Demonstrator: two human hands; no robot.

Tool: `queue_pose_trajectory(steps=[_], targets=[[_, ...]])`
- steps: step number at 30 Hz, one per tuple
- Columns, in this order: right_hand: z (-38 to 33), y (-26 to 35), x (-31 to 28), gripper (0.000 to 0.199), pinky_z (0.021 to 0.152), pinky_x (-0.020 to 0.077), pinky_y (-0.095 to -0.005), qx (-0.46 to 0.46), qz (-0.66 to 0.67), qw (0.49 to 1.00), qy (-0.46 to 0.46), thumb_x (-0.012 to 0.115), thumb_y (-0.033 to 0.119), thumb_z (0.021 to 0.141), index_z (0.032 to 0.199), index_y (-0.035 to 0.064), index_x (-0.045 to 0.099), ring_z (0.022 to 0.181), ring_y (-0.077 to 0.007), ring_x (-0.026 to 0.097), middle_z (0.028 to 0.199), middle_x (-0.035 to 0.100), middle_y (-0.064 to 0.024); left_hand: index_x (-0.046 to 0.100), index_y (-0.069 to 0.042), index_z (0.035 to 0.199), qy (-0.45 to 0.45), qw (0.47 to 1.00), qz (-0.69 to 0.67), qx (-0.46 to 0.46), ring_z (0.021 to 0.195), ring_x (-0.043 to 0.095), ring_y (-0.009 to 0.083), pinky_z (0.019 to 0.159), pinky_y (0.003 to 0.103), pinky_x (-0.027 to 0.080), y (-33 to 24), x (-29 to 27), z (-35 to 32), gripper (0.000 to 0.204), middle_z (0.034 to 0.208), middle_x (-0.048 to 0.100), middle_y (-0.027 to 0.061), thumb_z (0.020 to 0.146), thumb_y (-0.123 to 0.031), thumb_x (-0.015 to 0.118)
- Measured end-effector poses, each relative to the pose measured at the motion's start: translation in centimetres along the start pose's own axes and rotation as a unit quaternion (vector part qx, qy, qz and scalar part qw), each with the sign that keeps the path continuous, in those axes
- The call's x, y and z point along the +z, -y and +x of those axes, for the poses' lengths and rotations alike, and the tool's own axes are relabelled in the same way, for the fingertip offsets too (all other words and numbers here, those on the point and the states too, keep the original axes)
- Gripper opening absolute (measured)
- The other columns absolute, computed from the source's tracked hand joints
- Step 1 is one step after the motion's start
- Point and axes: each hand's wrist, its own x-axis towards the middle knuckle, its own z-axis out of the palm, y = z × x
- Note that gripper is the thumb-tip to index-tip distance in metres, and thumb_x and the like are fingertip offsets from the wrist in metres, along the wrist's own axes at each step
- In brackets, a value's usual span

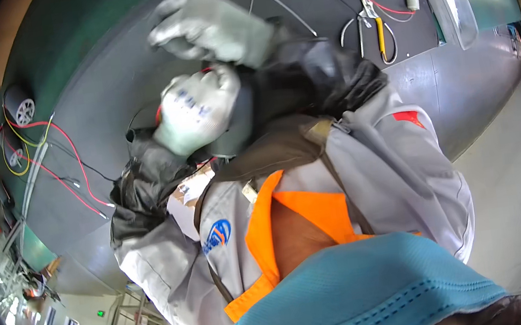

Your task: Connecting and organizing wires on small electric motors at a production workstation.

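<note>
Here we see two gloved hands raised close to the camera. The left hand (198, 111) is curled into a loose fist, pressed against a dark round object (236, 129); whether it grips it, we cannot tell. The right hand (209, 24) sits just above, fingers bent, holding nothing we can see. Two white cable ties (292, 15) lie on the grey table (99, 85), slanting up-left.

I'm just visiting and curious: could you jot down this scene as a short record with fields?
Left hand: grey glove, curled near a thin red wire; grip unclear
Right hand: grey glove, raised, fingers curled; grip unclear
Clothing: grey jacket, orange collar, black sleeve covers
Bench: dark mat
On bench: white cable ties, red and yellow wires, yellow-handled tool
</note>
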Motion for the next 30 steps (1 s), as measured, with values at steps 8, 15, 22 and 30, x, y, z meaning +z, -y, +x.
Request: queue_pose_trajectory(steps=[8, 15, 22, 30], targets=[[-10.7, -2.3, -9.3, 0.030, 0.084, 0.0558, -0.0438, -0.237, -0.637, 0.689, -0.253, 0.074, 0.030, 0.090, 0.112, 0.0091, 0.072, 0.093, -0.0347, 0.068, 0.101, 0.072, -0.0156, 0.067, -0.009, 0.115, 0.023, 0.978, 0.137, -0.157, 0.073, 0.067, 0.0273, 0.063, 0.042, 0.053, -0.3, -1.3, -0.4, 0.040, 0.080, 0.064, 0.0071, 0.088, -0.037, 0.075], [-25.2, -5.6, -11.2, 0.068, 0.105, 0.0466, -0.0516, 0.068, -0.706, 0.589, -0.387, 0.073, 0.024, 0.090, 0.148, 0.0009, 0.046, 0.127, -0.0461, 0.053, 0.140, 0.053, -0.0283, 0.069, -0.005, 0.120, -0.053, 0.995, 0.021, -0.076, 0.101, 0.066, 0.0355, 0.087, 0.042, 0.053, 1.0, -0.2, 2.9, 0.034, 0.112, 0.067, 0.0151, 0.093, -0.026, 0.072], [-27.0, -5.6, -9.5, 0.089, 0.102, 0.0465, -0.0501, 0.138, -0.636, 0.618, -0.440, 0.079, 0.013, 0.082, 0.158, 0.0031, 0.032, 0.122, -0.0433, 0.055, 0.134, 0.055, -0.0300, 0.071, -0.001, 0.118, -0.031, 0.889, -0.397, -0.227, 0.100, 0.068, 0.0178, 0.092, 0.029, 0.052, 3.4, 1.5, 3.6, 0.030, 0.107, 0.072, 0.0093, 0.104, -0.027, 0.062], [-32.1, -6.2, -8.9, 0.085, 0.078, 0.0549, -0.0382, 0.288, -0.255, 0.835, -0.394, 0.077, 0.015, 0.087, 0.156, -0.0036, 0.033, 0.081, -0.0266, 0.066, 0.093, 0.065, -0.0107, 0.057, 0.011, 0.135, -0.095, 0.837, -0.523, -0.128, 0.102, 0.056, 0.0158, 0.089, 0.029, 0.046, 6.3, 1.7, 1.6, 0.067, 0.119, 0.062, 0.0101, 0.103, -0.047, 0.051]])
